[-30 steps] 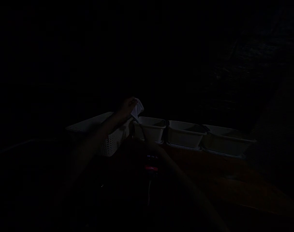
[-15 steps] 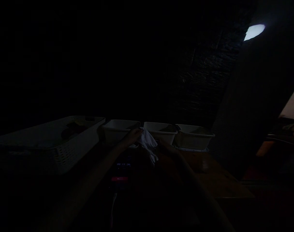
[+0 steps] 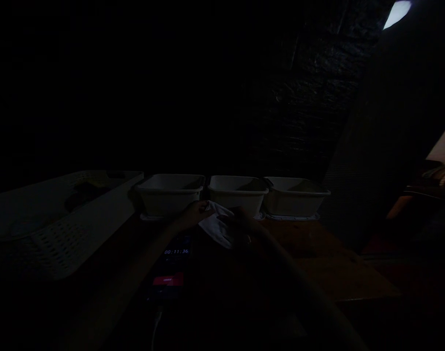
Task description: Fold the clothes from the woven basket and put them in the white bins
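In dim light I hold a piece of white cloth [image 3: 215,228] in front of me, above the dark table. My left hand [image 3: 194,214] pinches its upper left corner between thumb and fingers. On the cloth's right side my right hand [image 3: 241,220] has its fingers closed over the fabric, though shadow hides much of their grip. The cloth hangs slanted between both hands, its lower end dropping toward the right. Just beyond it stand three white plastic tubs in a row: a left tub [image 3: 169,199], a middle tub [image 3: 240,196] and a right tub [image 3: 295,200].
A large white perforated basket [image 3: 98,239] stands at the left with dark and yellowish items inside. A phone [image 3: 169,273] showing a running timer lies before me, with a white cable [image 3: 155,324] plugged in. The wooden table [image 3: 339,273] ends at the right.
The cloth has gone from hanging crumpled to being spread more between my hands. My right hand has moved left onto it. The view has shifted slightly.
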`<state>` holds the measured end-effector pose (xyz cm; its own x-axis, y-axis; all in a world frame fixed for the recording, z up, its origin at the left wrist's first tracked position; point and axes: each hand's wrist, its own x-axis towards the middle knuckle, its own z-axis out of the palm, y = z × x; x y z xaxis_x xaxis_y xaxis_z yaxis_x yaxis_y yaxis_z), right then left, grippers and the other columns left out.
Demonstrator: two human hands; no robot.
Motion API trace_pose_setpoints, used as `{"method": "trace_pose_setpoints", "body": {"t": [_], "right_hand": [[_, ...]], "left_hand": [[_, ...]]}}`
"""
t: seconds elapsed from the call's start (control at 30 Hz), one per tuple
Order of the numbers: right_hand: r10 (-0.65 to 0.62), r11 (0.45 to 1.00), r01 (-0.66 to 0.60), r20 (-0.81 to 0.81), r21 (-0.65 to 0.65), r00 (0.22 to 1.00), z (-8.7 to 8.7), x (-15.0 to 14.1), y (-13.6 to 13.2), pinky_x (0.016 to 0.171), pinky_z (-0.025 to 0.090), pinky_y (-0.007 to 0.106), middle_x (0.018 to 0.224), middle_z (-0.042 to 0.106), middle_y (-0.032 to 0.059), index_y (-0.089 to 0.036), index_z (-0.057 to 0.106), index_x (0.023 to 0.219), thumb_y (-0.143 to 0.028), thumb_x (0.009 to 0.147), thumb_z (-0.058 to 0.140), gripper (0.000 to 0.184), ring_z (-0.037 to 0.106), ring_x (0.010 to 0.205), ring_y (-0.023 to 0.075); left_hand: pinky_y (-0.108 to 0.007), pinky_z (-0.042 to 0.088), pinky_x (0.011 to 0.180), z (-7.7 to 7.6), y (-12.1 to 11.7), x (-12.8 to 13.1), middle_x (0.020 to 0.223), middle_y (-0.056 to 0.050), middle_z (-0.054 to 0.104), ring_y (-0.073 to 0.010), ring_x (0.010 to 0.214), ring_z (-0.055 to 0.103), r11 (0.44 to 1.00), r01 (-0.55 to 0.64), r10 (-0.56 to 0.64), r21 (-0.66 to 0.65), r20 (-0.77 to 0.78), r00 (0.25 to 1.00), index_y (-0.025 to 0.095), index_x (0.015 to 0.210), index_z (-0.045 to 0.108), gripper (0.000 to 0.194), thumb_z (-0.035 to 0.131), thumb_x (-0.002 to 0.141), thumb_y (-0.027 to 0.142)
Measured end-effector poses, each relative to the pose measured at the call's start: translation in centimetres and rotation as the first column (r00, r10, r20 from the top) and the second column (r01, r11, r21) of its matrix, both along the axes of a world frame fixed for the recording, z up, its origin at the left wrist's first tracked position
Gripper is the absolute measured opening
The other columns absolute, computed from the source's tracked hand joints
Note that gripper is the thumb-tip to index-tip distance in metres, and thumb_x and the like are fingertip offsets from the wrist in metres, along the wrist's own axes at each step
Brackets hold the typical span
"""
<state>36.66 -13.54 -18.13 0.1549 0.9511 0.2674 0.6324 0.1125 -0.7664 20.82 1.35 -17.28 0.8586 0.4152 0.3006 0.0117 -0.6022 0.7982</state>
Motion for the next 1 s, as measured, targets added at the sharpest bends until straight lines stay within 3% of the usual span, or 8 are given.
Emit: {"method": "trace_pose_setpoints", "body": {"t": [0.13,0.23,0.37,0.5,0.6,0.73,0.87,1.0], "right_hand": [[-0.030,0.999,0.031,0.052,-0.017,0.998,-0.3,1.9,-0.1,0.045,0.024,0.015,0.060,0.048,0.0008,-0.008,0.060,0.074,-0.059,0.077,0.050,0.052,0.035,0.052,0.0034],[-0.138,0.990,0.136,0.076,0.027,0.988,-0.7,3.5,-0.2,0.045,0.022,0.015,0.057,0.041,-0.0007,-0.009,0.053,0.065,-0.062,0.076,0.049,0.054,0.033,0.052,0.0028],[-0.181,0.976,0.176,0.027,0.128,0.983,-1.0,4.8,-0.1,0.047,0.027,0.016,0.059,0.046,0.0007,-0.009,0.054,0.066,-0.061,0.077,0.050,0.054,0.038,0.053,0.0036],[-0.182,0.962,0.180,-0.009,0.206,0.983,-0.2,4.7,-0.6,0.047,0.029,0.016,0.060,0.050,0.0020,-0.008,0.057,0.069,-0.061,0.074,0.054,0.053,0.040,0.052,0.0039],[-0.162,0.981,0.165,-0.043,0.099,0.986,0.9,4.2,-1.5,0.045,0.029,0.016,0.061,0.052,0.0018,-0.009,0.060,0.082,-0.063,0.073,0.054,0.055,0.040,0.050,0.0036],[-0.180,0.983,0.181,0.006,-0.039,0.984,1.4,4.0,-2.6,0.048,0.037,0.016,0.067,0.058,0.0036,-0.008,0.062,0.089,-0.056,0.075,0.059,0.049,0.047,0.054,0.0048],[-0.198,0.976,0.203,0.071,-0.074,0.978,0.6,4.1,-2.9,0.060,0.047,0.020,0.080,0.060,0.0040,-0.008,0.060,0.093,-0.041,0.087,0.052,0.035,0.055,0.066,0.0063],[-0.232,0.967,0.245,0.155,-0.072,0.960,-0.1,4.2,-2.7,0.069,0.049,0.023,0.086,0.060,0.0033,-0.009,0.060,0.093,-0.036,0.089,0.049,0.029,0.056,0.074,0.0079]], "left_hand": [[-0.022,0.038,0.056,-0.4,1.2,-0.3,0.074,-0.003,0.060,-0.0136,0.066,0.054,0.999,-0.035,0.034,0.031,0.036,0.999,0.012,0.080,0.057,0.041,0.053,0.079,0.053],[-0.021,0.033,0.051,-0.4,1.8,-0.7,0.065,-0.001,0.056,-0.0111,0.057,0.049,0.996,-0.043,0.043,0.083,0.002,0.999,0.012,0.076,0.056,0.039,0.052,0.080,0.051],[-0.021,0.032,0.049,-0.4,2.0,-0.9,0.063,-0.001,0.056,-0.0106,0.054,0.048,0.989,-0.017,0.027,0.145,-0.066,0.997,0.013,0.077,0.058,0.034,0.053,0.079,0.047],[-0.023,0.037,0.056,0.3,1.5,-1.1,0.074,-0.004,0.062,-0.0128,0.063,0.053,0.979,0.038,-0.021,0.201,-0.088,0.996,0.012,0.088,0.062,0.035,0.059,0.077,0.045],[-0.022,0.037,0.056,1.1,0.8,-1.3,0.084,-0.005,0.064,-0.0124,0.065,0.054,0.981,0.071,-0.052,0.179,-0.108,0.993,0.012,0.101,0.062,0.042,0.058,0.078,0.047],[-0.022,0.038,0.058,1.4,0.3,-1.6,0.087,-0.005,0.065,-0.0138,0.069,0.056,0.968,0.162,-0.120,0.193,-0.214,0.969,0.012,0.098,0.064,0.044,0.052,0.080,0.051],[-0.022,0.037,0.060,0.3,0.3,-1.7,0.075,-0.003,0.066,-0.0149,0.067,0.057,0.923,0.170,-0.053,0.346,-0.321,0.946,0.013,0.083,0.067,0.034,0.054,0.079,0.044],[-0.024,0.036,0.061,-0.6,0.6,-1.7,0.080,-0.005,0.068,-0.0157,0.068,0.058,0.864,0.142,0.023,0.484,-0.320,0.947,0.016,0.084,0.069,0.024,0.056,0.078,0.035]]}}
